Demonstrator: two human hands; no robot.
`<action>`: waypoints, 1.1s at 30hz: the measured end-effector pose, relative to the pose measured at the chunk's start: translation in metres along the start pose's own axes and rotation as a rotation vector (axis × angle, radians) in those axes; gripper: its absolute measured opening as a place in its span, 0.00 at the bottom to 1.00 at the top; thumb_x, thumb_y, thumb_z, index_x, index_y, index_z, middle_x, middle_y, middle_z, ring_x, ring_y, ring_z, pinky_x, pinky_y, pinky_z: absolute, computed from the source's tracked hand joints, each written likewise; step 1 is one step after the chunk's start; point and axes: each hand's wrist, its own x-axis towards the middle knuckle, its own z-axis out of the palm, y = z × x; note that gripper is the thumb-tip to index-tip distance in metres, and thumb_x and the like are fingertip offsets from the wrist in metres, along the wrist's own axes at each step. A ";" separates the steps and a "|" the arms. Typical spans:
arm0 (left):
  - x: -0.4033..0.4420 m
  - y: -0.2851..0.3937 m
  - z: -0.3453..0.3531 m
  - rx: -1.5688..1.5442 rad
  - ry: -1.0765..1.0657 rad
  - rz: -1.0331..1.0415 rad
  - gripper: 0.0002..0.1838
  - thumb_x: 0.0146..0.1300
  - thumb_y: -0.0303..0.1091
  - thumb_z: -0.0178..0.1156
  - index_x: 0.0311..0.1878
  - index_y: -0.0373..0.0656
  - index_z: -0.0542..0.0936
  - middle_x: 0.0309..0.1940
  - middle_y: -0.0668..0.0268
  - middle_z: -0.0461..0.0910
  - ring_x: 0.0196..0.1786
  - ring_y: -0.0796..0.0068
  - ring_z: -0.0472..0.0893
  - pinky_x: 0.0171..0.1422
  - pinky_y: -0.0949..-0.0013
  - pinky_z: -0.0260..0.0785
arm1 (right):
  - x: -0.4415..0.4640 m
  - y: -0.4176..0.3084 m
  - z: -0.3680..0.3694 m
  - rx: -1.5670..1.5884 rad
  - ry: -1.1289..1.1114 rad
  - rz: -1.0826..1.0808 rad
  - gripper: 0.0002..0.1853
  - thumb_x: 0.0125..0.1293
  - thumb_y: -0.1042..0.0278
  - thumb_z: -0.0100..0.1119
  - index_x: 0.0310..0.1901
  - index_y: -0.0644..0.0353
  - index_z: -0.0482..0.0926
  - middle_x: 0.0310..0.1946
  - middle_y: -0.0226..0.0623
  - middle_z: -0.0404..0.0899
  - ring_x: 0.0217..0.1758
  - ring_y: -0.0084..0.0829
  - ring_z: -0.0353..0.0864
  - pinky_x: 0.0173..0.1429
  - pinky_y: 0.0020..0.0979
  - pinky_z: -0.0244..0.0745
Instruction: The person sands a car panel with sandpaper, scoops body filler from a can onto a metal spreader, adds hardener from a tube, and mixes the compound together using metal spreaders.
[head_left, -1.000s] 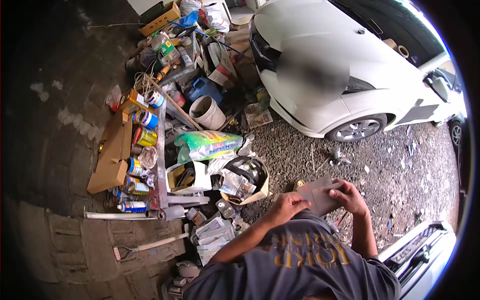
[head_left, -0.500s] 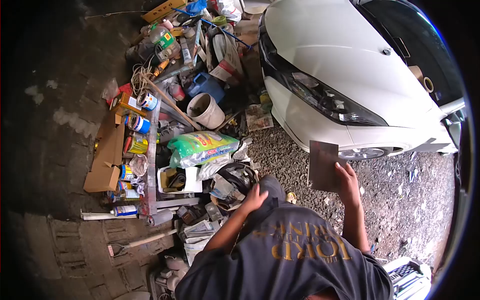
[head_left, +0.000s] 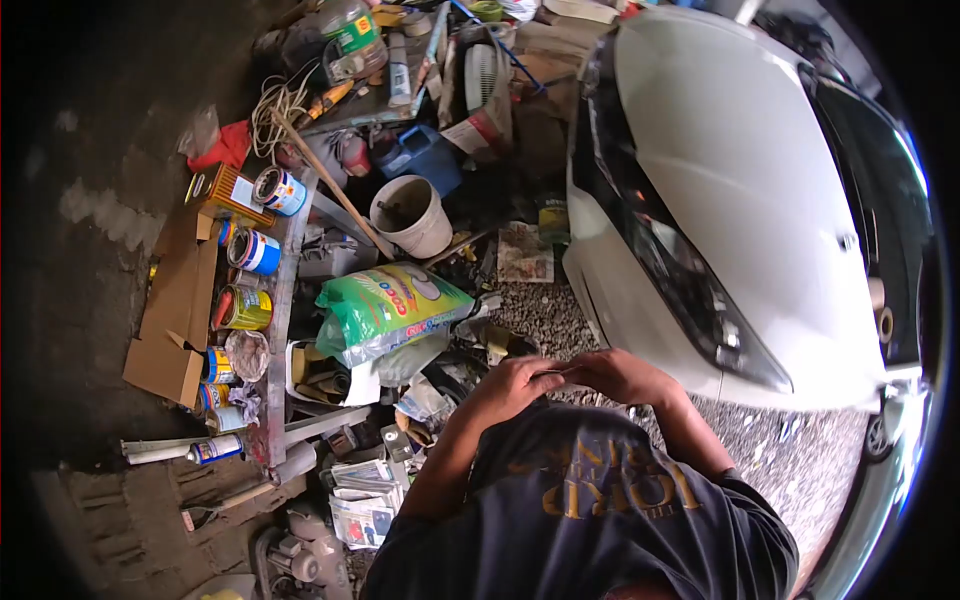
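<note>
My left hand (head_left: 513,387) and my right hand (head_left: 622,376) meet in front of my chest, at the lower middle of the view. Their fingers are bent and pressed together around something thin, of which only a sliver shows between the fingertips. Most of it is hidden by the hands. Beyond them stands a white car (head_left: 740,130), its headlight (head_left: 690,300) to the upper right of my right hand. Left of my left hand lie crumpled papers and a box of scraps.
Paint cans (head_left: 254,251) line a bench edge at the left, beside a cardboard box (head_left: 175,290). A white bucket (head_left: 412,222), a green plastic bag (head_left: 390,308), a blue jug (head_left: 425,160) and stacked newspapers (head_left: 362,500) lie nearer the middle. Gravel covers the ground.
My left hand has risen from my leg to meet my right hand, which has moved left. The grey sheet seen upright in my right hand is now mostly hidden. The view has shifted.
</note>
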 end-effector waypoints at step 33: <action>0.063 -0.052 -0.231 -1.232 1.652 0.070 0.21 0.72 0.35 0.58 0.65 0.43 0.71 0.58 0.62 0.78 0.59 0.66 0.78 0.63 0.57 0.73 | 0.528 -0.140 -0.083 0.867 -0.413 0.162 0.11 0.71 0.67 0.59 0.53 0.56 0.77 0.34 0.27 0.83 0.30 0.25 0.81 0.34 0.28 0.78</action>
